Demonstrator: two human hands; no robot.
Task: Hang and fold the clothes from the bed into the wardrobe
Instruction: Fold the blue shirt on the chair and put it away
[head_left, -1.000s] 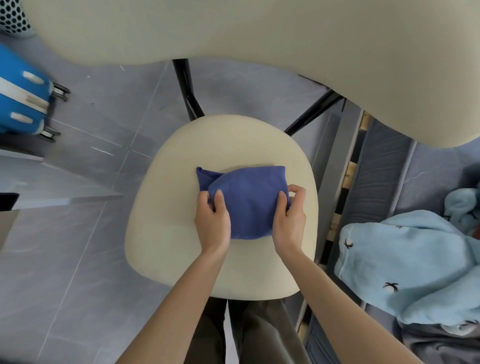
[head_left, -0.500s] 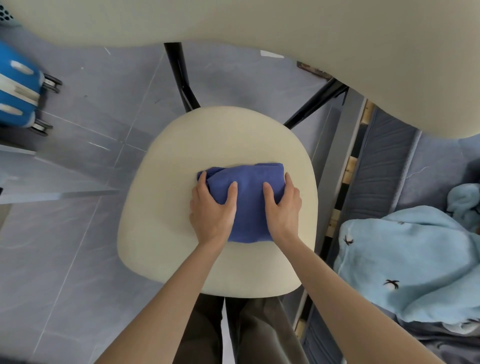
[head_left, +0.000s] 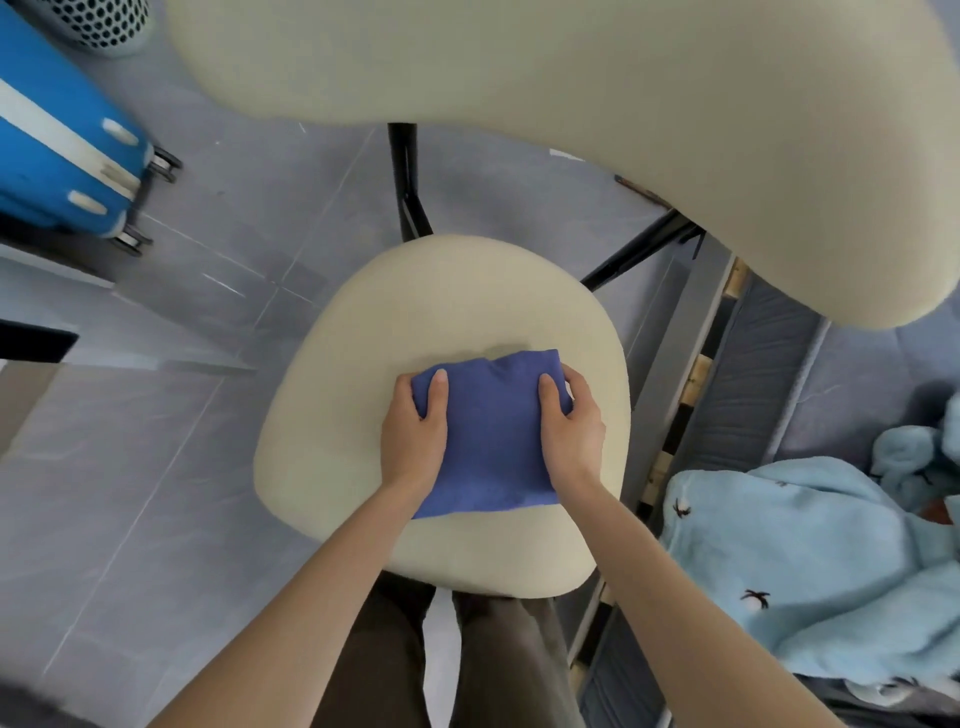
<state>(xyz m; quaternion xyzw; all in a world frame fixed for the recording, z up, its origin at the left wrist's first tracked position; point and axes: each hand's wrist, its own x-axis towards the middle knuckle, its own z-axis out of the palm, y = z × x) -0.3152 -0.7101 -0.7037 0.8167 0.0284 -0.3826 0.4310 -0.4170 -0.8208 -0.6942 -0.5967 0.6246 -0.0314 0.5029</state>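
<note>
A small folded dark-blue cloth garment (head_left: 491, 441) lies on the padded cream seat (head_left: 457, 301) of a black-legged chair, which serves as a folding surface just beside the bed (head_left: 769, 374). The left hand (head_left: 415, 431) and the right hand (head_left: 571, 426) each grip one side edge, thumb laid on top and fingers curled round the edge. That hold would suit keeping the fold together while lifting it as one bundle toward the wardrobe (none shows here). Whether the far edge is raised off the seat is hard to say; a soft shadow there hints at it. The kind of garment cannot be made out. A pale-blue fleece piece with small dark motifs (head_left: 805, 561) lies on the bed, cut off at the right, and the chair's cream backrest (head_left: 623, 130) blocks the upper view.
</note>
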